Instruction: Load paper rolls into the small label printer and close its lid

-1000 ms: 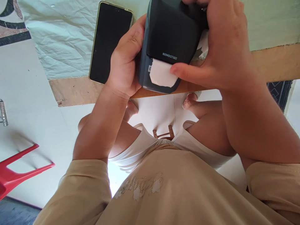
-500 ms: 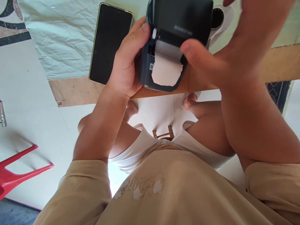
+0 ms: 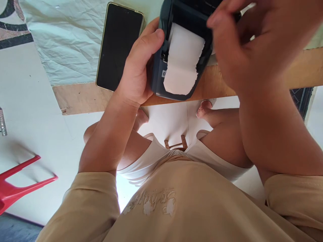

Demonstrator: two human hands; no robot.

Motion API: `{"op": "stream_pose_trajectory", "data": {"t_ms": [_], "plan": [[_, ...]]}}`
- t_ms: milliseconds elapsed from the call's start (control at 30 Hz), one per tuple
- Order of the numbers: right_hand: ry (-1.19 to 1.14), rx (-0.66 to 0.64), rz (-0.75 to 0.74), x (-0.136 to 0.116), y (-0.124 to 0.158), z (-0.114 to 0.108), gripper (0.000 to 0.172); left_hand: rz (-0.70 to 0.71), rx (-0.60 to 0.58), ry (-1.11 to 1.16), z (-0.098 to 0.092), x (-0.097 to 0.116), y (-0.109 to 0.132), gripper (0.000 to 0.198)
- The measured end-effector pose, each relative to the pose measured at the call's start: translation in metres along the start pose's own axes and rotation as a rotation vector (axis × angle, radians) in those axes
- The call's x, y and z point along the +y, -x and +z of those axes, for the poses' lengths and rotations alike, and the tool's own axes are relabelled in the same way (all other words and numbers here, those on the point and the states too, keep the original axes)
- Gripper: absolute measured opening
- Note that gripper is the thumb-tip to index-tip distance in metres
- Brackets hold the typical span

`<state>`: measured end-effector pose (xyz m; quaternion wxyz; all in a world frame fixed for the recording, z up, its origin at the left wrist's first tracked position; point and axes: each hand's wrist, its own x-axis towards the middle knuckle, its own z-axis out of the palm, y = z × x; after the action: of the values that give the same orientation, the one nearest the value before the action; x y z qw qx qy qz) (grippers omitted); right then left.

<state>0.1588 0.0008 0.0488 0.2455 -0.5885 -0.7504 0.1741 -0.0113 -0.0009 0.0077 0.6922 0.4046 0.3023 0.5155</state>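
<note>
My left hand (image 3: 138,64) wraps round the left side of a dark portable printer (image 3: 158,75), thumb on its upper edge. The printer is held at the table's near edge, and its lid (image 3: 195,5) is raised. A strip of white paper (image 3: 183,64) with a torn end comes out of the open compartment and lies over the front. My right hand (image 3: 254,50) is at the right edge of the lid, thumb and forefinger bent together there; blur softens their tips. A phone (image 3: 119,47) with a dark screen lies left of my left hand.
A pale green cloth (image 3: 68,40) covers the wooden table (image 3: 78,97), leaving its near edge bare. Below are my knees and a white tiled floor (image 3: 166,114). Red plastic legs (image 3: 27,185), seemingly of a stool, stand at the lower left.
The printer's lid has swung up, baring the compartment and more of the paper. My right hand has turned, its thumb moving up from the lid's front to its right edge. My left hand keeps its hold.
</note>
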Motion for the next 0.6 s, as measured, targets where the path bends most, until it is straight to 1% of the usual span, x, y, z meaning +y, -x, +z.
{"op": "stream_pose_trajectory", "data": {"t_ms": [67,100,167,233,300,400,500,600], "plan": [[0.148,-0.061,-0.108,0.0,0.0,0.002,0.037,0.015,-0.006,-0.014,-0.001,-0.001,0.0,0.019],[0.19,-0.076,-0.127,-0.001,-0.001,0.003,0.034,0.022,-0.011,-0.018,-0.001,-0.001,0.0,0.017],[0.239,-0.119,-0.128,-0.003,-0.002,0.003,0.032,0.045,-0.014,-0.021,-0.002,-0.002,-0.001,0.017],[0.265,-0.175,-0.125,-0.006,-0.003,0.002,0.033,0.065,-0.028,-0.042,-0.003,-0.003,-0.001,0.023],[0.286,-0.223,-0.126,-0.009,-0.003,-0.001,0.034,0.056,-0.06,-0.091,-0.004,-0.003,-0.002,0.024],[0.321,-0.276,-0.109,-0.013,-0.003,-0.003,0.035,0.064,-0.074,-0.137,-0.005,-0.005,-0.002,0.025],[0.331,-0.314,-0.068,-0.015,-0.004,-0.004,0.036,0.056,-0.063,-0.15,-0.007,-0.006,-0.003,0.025],[0.294,-0.311,-0.07,-0.016,-0.004,-0.004,0.035,0.023,-0.068,-0.185,-0.007,-0.003,-0.002,0.027]]}}
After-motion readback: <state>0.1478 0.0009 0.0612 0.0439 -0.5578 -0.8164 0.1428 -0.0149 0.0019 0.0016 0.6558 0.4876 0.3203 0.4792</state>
